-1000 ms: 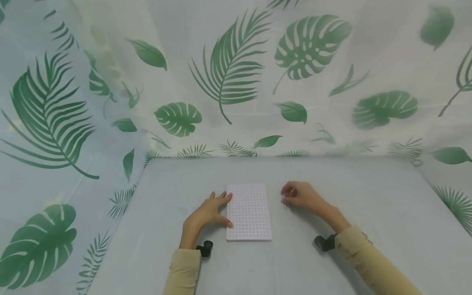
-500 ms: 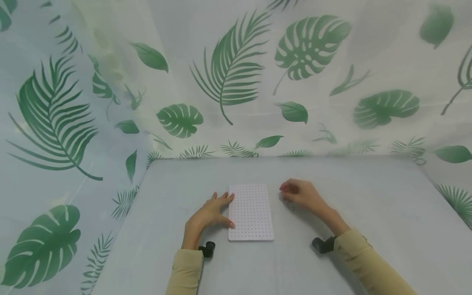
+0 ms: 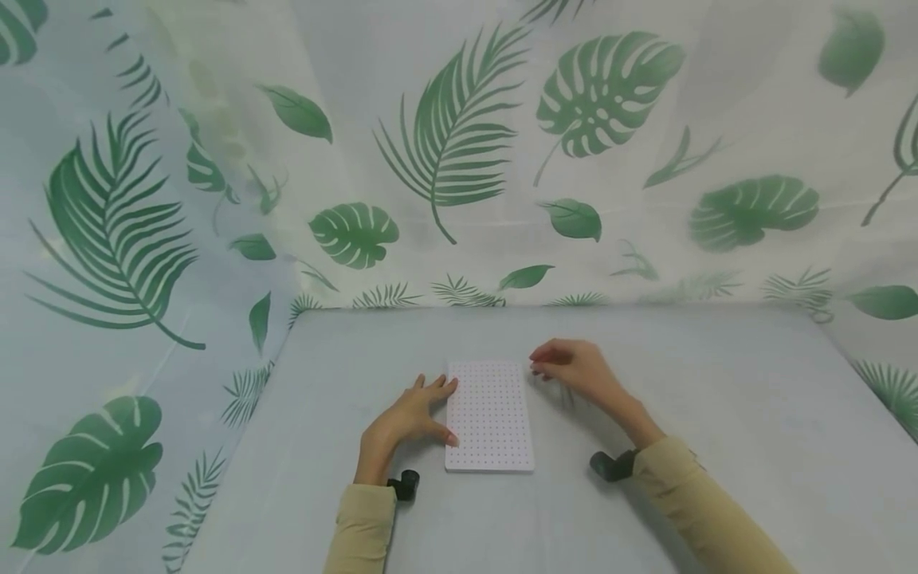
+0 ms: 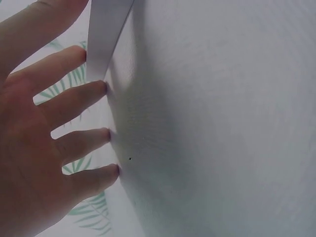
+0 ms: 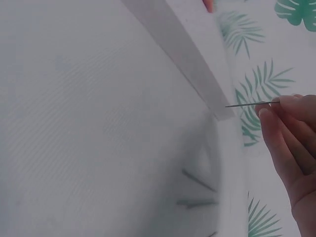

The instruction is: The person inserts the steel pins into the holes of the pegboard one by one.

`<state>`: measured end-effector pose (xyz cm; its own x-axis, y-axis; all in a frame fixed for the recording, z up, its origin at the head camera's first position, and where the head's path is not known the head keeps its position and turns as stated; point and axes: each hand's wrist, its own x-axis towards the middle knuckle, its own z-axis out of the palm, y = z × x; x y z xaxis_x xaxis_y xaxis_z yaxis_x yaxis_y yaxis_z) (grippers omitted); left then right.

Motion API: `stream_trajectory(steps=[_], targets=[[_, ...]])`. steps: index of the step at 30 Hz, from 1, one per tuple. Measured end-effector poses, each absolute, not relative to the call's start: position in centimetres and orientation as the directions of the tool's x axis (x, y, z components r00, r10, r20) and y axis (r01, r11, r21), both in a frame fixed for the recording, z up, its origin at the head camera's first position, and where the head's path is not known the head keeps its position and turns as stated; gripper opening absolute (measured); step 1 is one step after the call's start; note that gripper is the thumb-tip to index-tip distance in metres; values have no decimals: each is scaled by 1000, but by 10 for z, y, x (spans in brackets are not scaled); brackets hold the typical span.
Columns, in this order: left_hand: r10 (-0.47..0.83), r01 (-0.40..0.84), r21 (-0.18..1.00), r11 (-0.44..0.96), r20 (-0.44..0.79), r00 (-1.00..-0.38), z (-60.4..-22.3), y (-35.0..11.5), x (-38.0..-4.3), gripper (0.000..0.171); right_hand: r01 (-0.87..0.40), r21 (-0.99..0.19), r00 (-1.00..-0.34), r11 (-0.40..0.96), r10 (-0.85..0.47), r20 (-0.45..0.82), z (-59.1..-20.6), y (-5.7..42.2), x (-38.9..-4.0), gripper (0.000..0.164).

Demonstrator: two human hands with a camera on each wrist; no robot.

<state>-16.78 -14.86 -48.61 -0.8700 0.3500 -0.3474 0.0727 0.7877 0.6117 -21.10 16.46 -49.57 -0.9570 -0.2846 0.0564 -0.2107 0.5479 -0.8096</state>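
Note:
A white rectangular board (image 3: pixel 495 422) with a grid of small dark holes lies flat on the table. My left hand (image 3: pixel 405 414) rests at its left edge, fingers spread and straight, with thumb and index fingertips over the rim. In the left wrist view, the other fingertips touch the tabletop beside the board's side. Off the board's upper right corner, my right hand (image 3: pixel 577 368) pinches a thin metal pin (image 5: pixel 242 105) between thumb and fingertips. The pin points toward the board, its tip overlapping the board's end in the right wrist view.
Several more thin pins (image 5: pixel 197 203) lie on the table under the right hand. The pale grey table (image 3: pixel 358 335) ends at a curtain (image 3: pixel 495 239) printed with green leaves. Black camera mounts (image 3: pixel 613 465) sit at both wrists.
My right hand has moved left and slightly away from me, closer to the board, uncovering pins on the table. The left hand stays at the board's edge; the head view has shifted slightly.

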Motion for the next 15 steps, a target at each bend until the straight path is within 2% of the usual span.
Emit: stream_trajectory(steps=[15], targets=[[377, 98, 614, 783, -343, -861, -492, -151, -171, 100, -193, -873, -955, 447, -291, 62, -490, 130, -222, 10]])
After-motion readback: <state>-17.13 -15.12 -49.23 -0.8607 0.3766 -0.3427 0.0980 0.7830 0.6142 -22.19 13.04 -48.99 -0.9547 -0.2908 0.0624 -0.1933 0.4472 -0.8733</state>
